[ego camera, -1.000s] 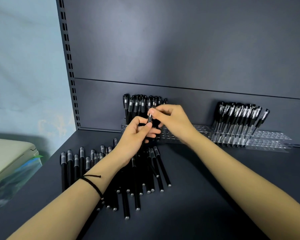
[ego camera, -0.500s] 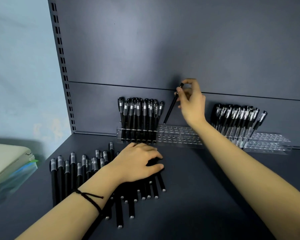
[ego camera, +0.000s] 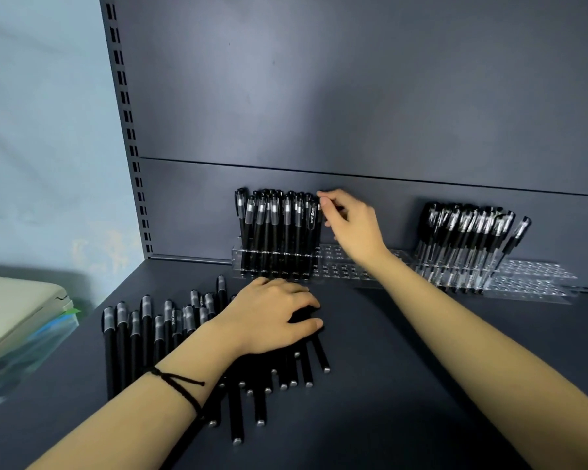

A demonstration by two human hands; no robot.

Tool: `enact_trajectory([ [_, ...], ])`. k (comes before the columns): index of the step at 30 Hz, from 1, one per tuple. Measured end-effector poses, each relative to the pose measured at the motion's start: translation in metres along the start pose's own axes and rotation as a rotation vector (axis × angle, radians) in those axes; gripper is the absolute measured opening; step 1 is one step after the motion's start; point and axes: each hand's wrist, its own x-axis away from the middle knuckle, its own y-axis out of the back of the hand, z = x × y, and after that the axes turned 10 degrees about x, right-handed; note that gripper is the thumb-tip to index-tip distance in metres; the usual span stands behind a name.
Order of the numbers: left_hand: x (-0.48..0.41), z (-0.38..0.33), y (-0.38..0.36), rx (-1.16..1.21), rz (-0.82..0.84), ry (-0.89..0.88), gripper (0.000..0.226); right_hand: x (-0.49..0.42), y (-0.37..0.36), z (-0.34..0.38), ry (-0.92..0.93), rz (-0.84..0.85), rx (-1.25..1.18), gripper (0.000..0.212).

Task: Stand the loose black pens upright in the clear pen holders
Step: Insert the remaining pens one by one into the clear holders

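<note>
Black pen [ego camera: 319, 239] seating in left clear holder [ego camera: 340, 268], cap pinched by right hand [ego camera: 353, 225]. Left hand [ego camera: 272, 317] rests relaxed on loose pens [ego camera: 143, 330]; next: lift 1, aim for the adjacent hole.

A shop is shown, most likely one where pens are sold. A grey metal shelf [ego camera: 404, 385] is backed by a tall back panel [ego camera: 353, 96]. A slotted post [ego camera: 126, 130] is fixed at the back panel's left edge. Clear pen holders [ego camera: 336, 268] packed with matching black pens [ego camera: 275, 225] are lined up along its foot, and a pile of loose pens [ego camera: 143, 334] is laid in front of it.
</note>
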Motion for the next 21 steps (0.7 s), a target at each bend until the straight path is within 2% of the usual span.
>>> enact_trajectory([
  [2, 0.001, -0.001, 0.001, 0.006, -0.007, -0.001, 0.049, 0.004, 0.004, 0.002, -0.009, -0.022, 0.045, 0.030],
  [5, 0.002, 0.004, 0.007, 0.007, -0.059, 0.009, 0.064, 0.022, 0.009, 0.008, -0.078, -0.017, 0.061, 0.033],
  [7, 0.005, 0.011, 0.017, -0.028, -0.112, 0.042, 0.057, 0.038, 0.015, 0.012, -0.107, 0.121, 0.063, 0.023],
  [9, 0.013, 0.019, 0.028, -0.034, -0.162, 0.097, 0.042, 0.058, 0.022, 0.019, -0.141, 0.370, 0.079, 0.020],
  [11, 0.023, 0.025, 0.038, -0.057, -0.171, 0.148, 0.038, 0.078, 0.027, 0.029, -0.172, 0.569, 0.152, 0.033],
  [14, 0.040, 0.031, 0.037, -0.138, -0.132, 0.152, 0.043, 0.096, 0.031, 0.049, -0.154, 0.720, 0.364, 0.062],
  [16, 0.047, 0.033, 0.034, -0.158, -0.120, 0.125, 0.063, 0.100, 0.029, 0.064, -0.151, 0.765, 0.432, 0.071],
  [18, 0.049, 0.038, 0.029, -0.132, -0.121, 0.124, 0.074, 0.103, 0.025, 0.074, -0.164, 0.794, 0.467, 0.073],
  [21, 0.048, 0.038, 0.026, -0.053, -0.124, 0.148, 0.062, 0.103, 0.020, 0.077, -0.217, 0.834, 0.455, 0.079],
])
